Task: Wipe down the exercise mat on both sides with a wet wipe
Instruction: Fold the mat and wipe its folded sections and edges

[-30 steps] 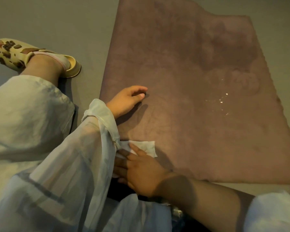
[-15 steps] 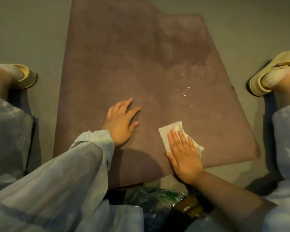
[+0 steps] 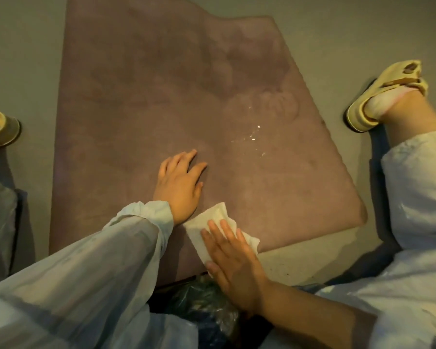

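Note:
A dusty-pink exercise mat (image 3: 161, 91) lies flat on the floor in front of me, with shiny wet droplets (image 3: 253, 137) right of its middle. My left hand (image 3: 179, 185) rests flat on the mat near its near edge, fingers spread and straight. Just to its right, my right hand (image 3: 234, 263) presses a white wet wipe (image 3: 207, 222) onto the mat at the near edge with straight fingers. Part of the wipe is hidden under that palm.
My feet in cream sandals stand on the grey floor either side of the mat, the right foot (image 3: 378, 96) and the left foot (image 3: 0, 127). A dark crinkly plastic bag (image 3: 204, 306) lies between my knees below the mat's near edge.
My right hand with the wipe slid right along the near edge, then back left toward my left hand. My left hand now lies flat, and the view has swung so both feet show.

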### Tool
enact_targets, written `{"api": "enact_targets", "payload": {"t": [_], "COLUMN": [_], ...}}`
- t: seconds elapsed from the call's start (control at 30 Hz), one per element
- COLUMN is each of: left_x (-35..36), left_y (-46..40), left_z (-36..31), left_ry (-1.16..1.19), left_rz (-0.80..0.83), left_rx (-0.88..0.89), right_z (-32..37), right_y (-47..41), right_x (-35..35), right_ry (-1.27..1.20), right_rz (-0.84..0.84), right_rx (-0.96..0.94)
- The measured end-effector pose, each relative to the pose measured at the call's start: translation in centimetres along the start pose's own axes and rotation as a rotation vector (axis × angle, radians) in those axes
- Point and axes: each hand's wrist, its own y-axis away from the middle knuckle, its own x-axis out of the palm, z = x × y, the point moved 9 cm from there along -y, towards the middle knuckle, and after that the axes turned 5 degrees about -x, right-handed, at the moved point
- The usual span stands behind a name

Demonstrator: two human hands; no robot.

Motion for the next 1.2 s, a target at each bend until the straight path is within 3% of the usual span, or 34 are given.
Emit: {"api": "enact_targets", "payload": {"t": [0.23, 0.47, 0.57, 0.7, 0.8, 0.93, 1.0, 1.1, 1.2], "left_x": [1.1, 1.7, 1.7, 1.7, 1.6, 1.7, 1.2, 0.2, -0.8], "left_y": [-2.7, -2.4, -2.5, -2.5, -2.4, -2.5, -3.0, -4.7, -6.4], "left_z": [-2.0, -1.7, -1.6, -1.5, -1.7, -1.5, -1.3, -0.8, 1.1], "left_ry": [-0.124, -0.114, -0.107, -0.103, -0.104, -0.107, -0.100, -0.122, -0.050], "left_rz": [-0.003, -0.017, -0.038, -0.040, -0.042, -0.002, -0.018, -0.063, -0.147], "left_rx": [0.017, 0.011, 0.006, -0.007, -0.012, -0.031, -0.035, -0.032, -0.139], "right_z": [-12.9, -25.5, -27.5, -25.6, -20.1, -7.9, -4.8, -4.7, -5.1], "right_y": [0.8, 6.8, 8.0, 6.0, 1.9, -2.5, -3.6, -4.9, -7.0], "right_x": [-1.2, -5.4, -5.9, -5.6, -4.4, -0.8, -0.1, -0.4, -1.1], "right_ry": [0.050, -0.015, -0.042, -0.029, -0.014, -0.067, -0.101, -0.115, -0.139], "right_rz": [-0.045, -0.123, -0.122, -0.110, -0.073, 0.023, 0.017, -0.014, -0.033], "right_rx": [0.670, 1.132, 1.217, 1.095, 0.765, 0.261, 0.216, 0.297, 0.292]}}
